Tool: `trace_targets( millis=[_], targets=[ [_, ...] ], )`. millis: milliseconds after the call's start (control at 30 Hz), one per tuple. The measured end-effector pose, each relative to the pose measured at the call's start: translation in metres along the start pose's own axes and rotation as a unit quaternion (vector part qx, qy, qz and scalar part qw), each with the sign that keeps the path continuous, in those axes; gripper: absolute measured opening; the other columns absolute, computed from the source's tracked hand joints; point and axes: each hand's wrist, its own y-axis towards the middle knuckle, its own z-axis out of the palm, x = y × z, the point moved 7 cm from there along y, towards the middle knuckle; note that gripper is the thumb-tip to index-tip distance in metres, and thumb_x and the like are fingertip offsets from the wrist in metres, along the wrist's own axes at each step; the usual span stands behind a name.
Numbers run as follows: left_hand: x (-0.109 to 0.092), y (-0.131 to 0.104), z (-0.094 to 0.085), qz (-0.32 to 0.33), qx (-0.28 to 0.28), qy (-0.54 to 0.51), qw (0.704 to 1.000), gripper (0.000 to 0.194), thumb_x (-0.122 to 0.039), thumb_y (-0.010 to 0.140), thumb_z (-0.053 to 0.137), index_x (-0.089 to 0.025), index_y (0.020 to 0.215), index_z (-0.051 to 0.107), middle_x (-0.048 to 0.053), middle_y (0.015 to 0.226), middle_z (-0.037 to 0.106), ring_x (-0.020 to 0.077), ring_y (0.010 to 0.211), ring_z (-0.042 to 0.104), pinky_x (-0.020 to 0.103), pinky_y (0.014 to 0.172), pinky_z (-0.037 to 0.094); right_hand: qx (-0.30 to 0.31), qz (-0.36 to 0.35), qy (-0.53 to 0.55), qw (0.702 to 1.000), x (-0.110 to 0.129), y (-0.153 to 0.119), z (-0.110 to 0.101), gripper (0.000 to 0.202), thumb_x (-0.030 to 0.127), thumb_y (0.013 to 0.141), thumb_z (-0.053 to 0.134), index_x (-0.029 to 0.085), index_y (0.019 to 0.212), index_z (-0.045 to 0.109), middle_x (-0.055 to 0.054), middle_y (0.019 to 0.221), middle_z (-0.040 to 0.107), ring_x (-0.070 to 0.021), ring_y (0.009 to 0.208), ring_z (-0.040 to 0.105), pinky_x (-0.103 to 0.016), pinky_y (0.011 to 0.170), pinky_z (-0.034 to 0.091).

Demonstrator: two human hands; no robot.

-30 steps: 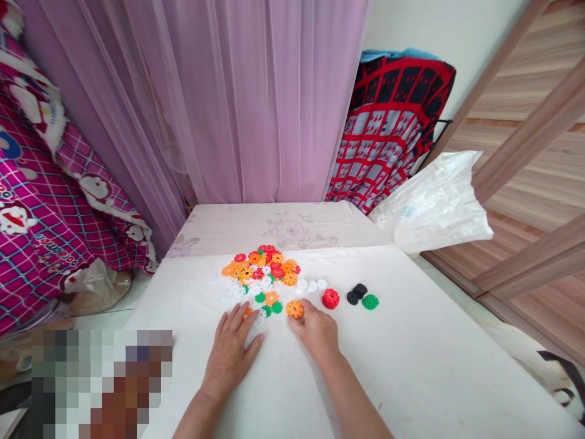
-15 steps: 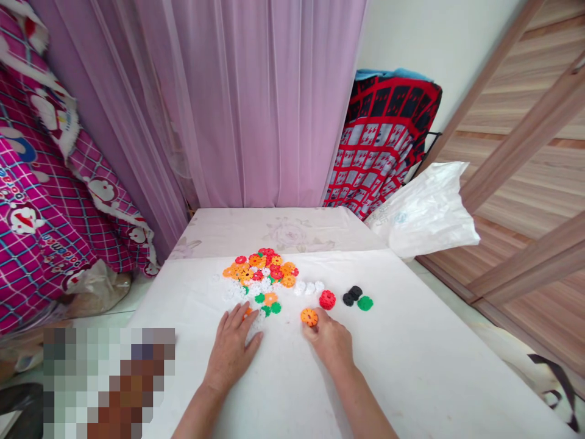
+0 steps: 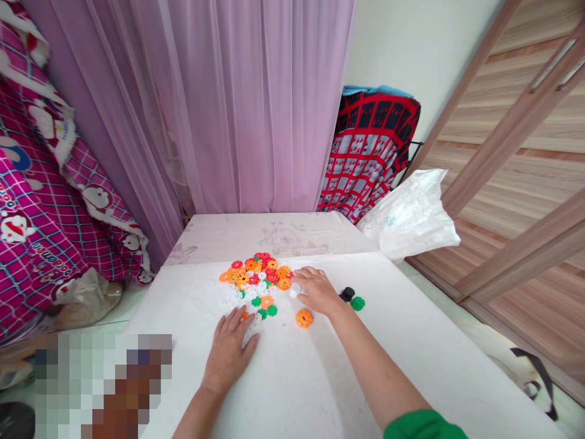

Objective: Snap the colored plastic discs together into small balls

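Wht tbl (image 3: 283, 396): orange disc (image 3: 304, 318) on near side of R hand (image 3: 316, 291), fingers parted; L hand (image 3: 231, 346) spread loose.

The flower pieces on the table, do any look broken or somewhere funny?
I see nothing broken, though they're too small to check closely. The mixed pile just looks messy. A round orange piece lies apart on the table, nearer the camera, but that doesn't look wrong.

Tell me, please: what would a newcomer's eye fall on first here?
Probably the heap of bright flower-shaped discs on the white cloth, beyond the left hand. Next, the orange disc lying apart, nearer the viewer than the right hand, and the purple curtain in the background.
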Motion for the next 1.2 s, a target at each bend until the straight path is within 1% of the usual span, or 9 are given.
trace_targets(
  millis=[100,200,500,700,800,900,1033,1100,1200],
  targets=[
    [-0.001,0.000,0.000,-0.001,0.002,-0.002,1.000,0.041,-0.040,0.089,0.045,-0.025,0.126,0.058,0.009,0.141,0.050,0.0279,0.131,0.043,0.053,0.108,0.033,0.078,-0.048,-0.003,0.996,0.004,0.012,0.008,0.048,0.012,0.073,0.056,0.028,0.118,0.062,-0.003,0.125,0.061,-0.0199,0.115,0.046,-0.033,0.092,0.029],
    [0.000,0.000,0.001,-0.001,-0.004,-0.003,1.000,0.041,-0.040,0.089,0.045,-0.026,0.125,0.058,0.008,0.140,0.051,0.0274,0.131,0.044,0.052,0.108,0.033,0.112,-0.053,-0.023,0.992,0.004,0.015,0.015,0.046,0.010,0.073,0.056,0.029,0.115,0.064,-0.004,0.117,0.064,-0.0204,0.110,0.049,-0.033,0.089,0.028],
    [0.002,-0.001,0.003,-0.003,-0.002,-0.012,1.000,0.042,-0.041,0.089,0.045,-0.027,0.126,0.057,0.008,0.141,0.049,0.0273,0.132,0.042,0.053,0.109,0.032,0.099,-0.056,-0.071,0.991,0.000,0.019,0.025,0.027,0.011,0.076,0.054,0.025,0.095,0.067,-0.004,0.098,0.069,-0.0200,0.099,0.055,-0.032,0.081,0.028],
    [-0.001,0.000,0.000,-0.002,-0.002,-0.013,1.000,0.040,-0.040,0.088,0.046,-0.027,0.125,0.058,0.008,0.140,0.051,0.0276,0.131,0.043,0.053,0.109,0.032,0.094,-0.045,-0.057,0.993,-0.002,0.019,0.024,0.032,0.014,0.075,0.055,0.025,0.104,0.066,-0.005,0.102,0.069,-0.0207,0.102,0.055,-0.032,0.084,0.030],
    [-0.001,0.001,0.000,-0.004,0.001,-0.011,1.000,0.040,-0.040,0.088,0.047,-0.027,0.125,0.058,0.009,0.140,0.050,0.0278,0.131,0.044,0.053,0.108,0.032,0.048,-0.029,-0.029,0.998,-0.004,0.012,0.014,0.037,0.019,0.076,0.058,0.025,0.112,0.064,-0.006,0.107,0.068,-0.0217,0.103,0.056,-0.033,0.086,0.032],
    [-0.001,0.002,0.000,-0.005,0.005,-0.014,1.000,0.040,-0.039,0.088,0.047,-0.026,0.124,0.058,0.009,0.140,0.050,0.0281,0.131,0.043,0.054,0.108,0.032,-0.050,-0.001,0.042,0.998,-0.004,-0.009,0.008,0.030,0.021,0.082,0.054,0.025,0.109,0.065,-0.005,0.105,0.069,-0.0195,0.099,0.058,-0.031,0.085,0.036],
    [-0.002,0.003,-0.001,-0.011,0.013,-0.023,1.000,0.040,-0.038,0.088,0.048,-0.026,0.125,0.058,0.009,0.140,0.050,0.0283,0.132,0.043,0.055,0.109,0.032,-0.178,0.058,0.171,0.968,0.012,-0.056,0.024,0.025,0.023,0.088,0.044,0.022,0.096,0.068,-0.004,0.091,0.071,-0.0149,0.081,0.063,-0.025,0.074,0.043],
    [-0.002,0.004,-0.002,-0.013,0.011,-0.030,0.999,0.039,-0.036,0.087,0.049,-0.027,0.123,0.059,0.009,0.139,0.051,0.0282,0.131,0.044,0.055,0.109,0.032,-0.181,0.043,0.209,0.960,0.033,-0.074,0.041,0.025,0.023,0.087,0.044,0.023,0.093,0.068,-0.002,0.086,0.070,-0.0127,0.072,0.062,-0.022,0.069,0.043],
    [-0.001,0.004,-0.004,-0.019,0.000,-0.040,0.999,0.033,-0.033,0.086,0.051,-0.027,0.116,0.063,0.008,0.138,0.053,0.0280,0.130,0.045,0.054,0.109,0.033,-0.159,0.013,0.222,0.962,0.065,-0.088,0.062,0.025,0.019,0.085,0.044,0.023,0.089,0.068,0.000,0.078,0.069,-0.0119,0.068,0.060,-0.022,0.067,0.043]
  ],
)
